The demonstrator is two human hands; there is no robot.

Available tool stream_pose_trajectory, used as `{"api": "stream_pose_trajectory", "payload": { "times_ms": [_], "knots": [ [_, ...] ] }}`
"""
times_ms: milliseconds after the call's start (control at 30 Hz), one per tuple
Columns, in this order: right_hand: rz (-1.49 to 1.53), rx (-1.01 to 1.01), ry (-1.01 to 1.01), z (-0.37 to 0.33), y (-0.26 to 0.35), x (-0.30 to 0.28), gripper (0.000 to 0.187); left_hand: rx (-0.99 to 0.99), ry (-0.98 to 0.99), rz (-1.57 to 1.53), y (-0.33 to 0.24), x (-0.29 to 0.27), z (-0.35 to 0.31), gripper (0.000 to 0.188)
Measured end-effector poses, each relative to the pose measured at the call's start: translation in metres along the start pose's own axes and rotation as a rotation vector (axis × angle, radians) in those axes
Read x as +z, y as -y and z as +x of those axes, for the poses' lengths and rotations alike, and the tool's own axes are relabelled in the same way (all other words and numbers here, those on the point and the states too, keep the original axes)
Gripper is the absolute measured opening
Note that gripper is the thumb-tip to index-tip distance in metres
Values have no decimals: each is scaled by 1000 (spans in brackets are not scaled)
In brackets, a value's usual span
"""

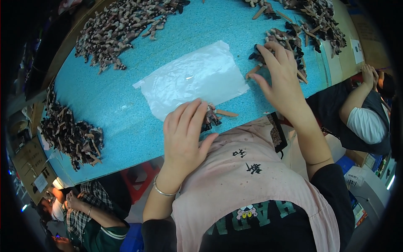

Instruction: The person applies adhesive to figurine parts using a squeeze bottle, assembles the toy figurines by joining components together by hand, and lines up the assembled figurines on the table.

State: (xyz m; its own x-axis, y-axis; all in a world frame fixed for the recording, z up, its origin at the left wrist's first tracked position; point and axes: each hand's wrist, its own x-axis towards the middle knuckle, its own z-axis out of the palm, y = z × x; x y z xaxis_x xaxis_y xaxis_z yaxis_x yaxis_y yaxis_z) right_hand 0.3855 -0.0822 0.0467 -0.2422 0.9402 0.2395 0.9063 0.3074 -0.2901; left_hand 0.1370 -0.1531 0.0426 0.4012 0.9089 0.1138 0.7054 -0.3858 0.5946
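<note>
My left hand (184, 134) lies at the near edge of the blue table, fingers stretched out side by side and thumb apart. Beside its fingers, partly covered by them, is a small painted figurine (213, 118) with dark boots and a flat tan piece sticking out to the right. Further right, my right hand (279, 77) reaches over the table with thumb and fingers spread. Between its thumb and forefinger shows another figurine's dark part (254, 56), and a tan piece (253, 70) lies by the thumb tip. Neither hand is visibly closed on a figurine.
A white translucent plastic sheet (189, 80) lies mid-table. Figurine heaps stand at the back left (111, 33), the near left (69, 132) and the right (321, 21). A seated person (92, 214) is at the lower left; another person's arm (357, 98) shows at the right.
</note>
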Motion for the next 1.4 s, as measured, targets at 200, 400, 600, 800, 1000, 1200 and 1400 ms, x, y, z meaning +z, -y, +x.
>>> {"api": "stream_pose_trajectory", "payload": {
  "times_ms": [200,400,600,800,1000,1200,1400],
  "knots": [
    [191,-188,231,-5,4,-8,42,32,-52,-5,3,13,1,71],
    [284,-147,141,-17,4,-7,44,17,-50,-55,2,9,-1,67],
    [266,-82,224,-11,-4,-7,49,-6,-42,14,5,8,-5,64],
    [370,-138,227,-7,-1,-9,47,-4,-45,-43,5,11,-2,65],
    [701,-185,462,-10,19,-23,51,22,-17,-31,3,6,2,63],
    [587,-234,498,-21,26,-7,49,20,23,23,-6,1,7,60],
    [475,-143,70,-19,-11,-24,34,52,-21,44,-16,1,15,53]
  ]
}}
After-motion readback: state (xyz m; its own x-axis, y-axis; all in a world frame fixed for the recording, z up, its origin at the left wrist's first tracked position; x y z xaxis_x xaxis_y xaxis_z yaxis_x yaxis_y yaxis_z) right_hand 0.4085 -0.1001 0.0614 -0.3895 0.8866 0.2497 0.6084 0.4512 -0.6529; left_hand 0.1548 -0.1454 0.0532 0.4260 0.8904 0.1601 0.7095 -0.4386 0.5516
